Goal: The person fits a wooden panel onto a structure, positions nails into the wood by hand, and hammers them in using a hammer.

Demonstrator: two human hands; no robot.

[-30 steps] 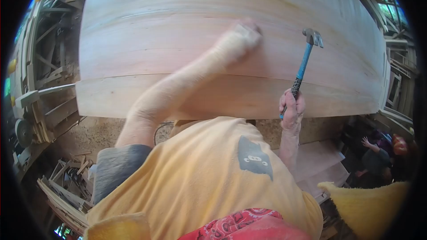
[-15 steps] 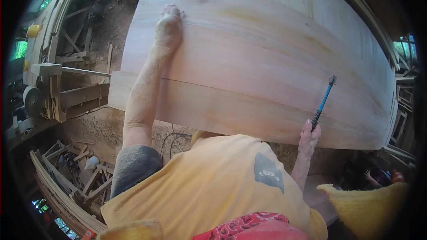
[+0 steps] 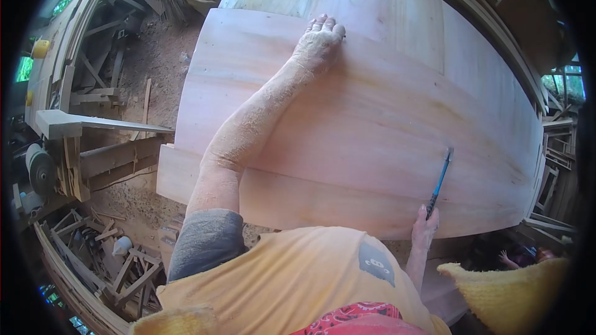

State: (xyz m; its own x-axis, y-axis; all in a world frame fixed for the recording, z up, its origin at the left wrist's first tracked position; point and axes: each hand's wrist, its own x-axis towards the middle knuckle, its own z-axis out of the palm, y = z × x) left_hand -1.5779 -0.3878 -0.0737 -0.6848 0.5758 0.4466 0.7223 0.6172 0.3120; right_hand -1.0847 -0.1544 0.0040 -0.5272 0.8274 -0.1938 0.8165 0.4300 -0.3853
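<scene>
My left hand (image 3: pixel 320 43) rests on the upper part of a wide, pale wooden panel (image 3: pixel 298 130), its fingers curled. A tiny dark thing shows beside its thumb side, too small to name. Wood dust coats the forearm. Low on the right, my right hand (image 3: pixel 425 226) is wrapped around the black grip of a hammer (image 3: pixel 442 177) with a blue shaft. The hammer's head points away from me, over the panel. A seam runs along the panel, above a lower board (image 3: pixel 192 177) nearest my body.
Wood scraps (image 3: pixel 133 270) lie in a heap at the lower left. A wooden beam (image 3: pixel 112 123) juts toward the panel's left edge, near a round disc (image 3: pixel 41 170). Another person's hand (image 3: pixel 506 259) shows at the lower right. Stacked timber frames (image 3: pixel 555 174) stand at the right.
My left hand has moved right across the panel. My right hand and the hammer sit slightly lower and further left in view. The camera view has shifted.
</scene>
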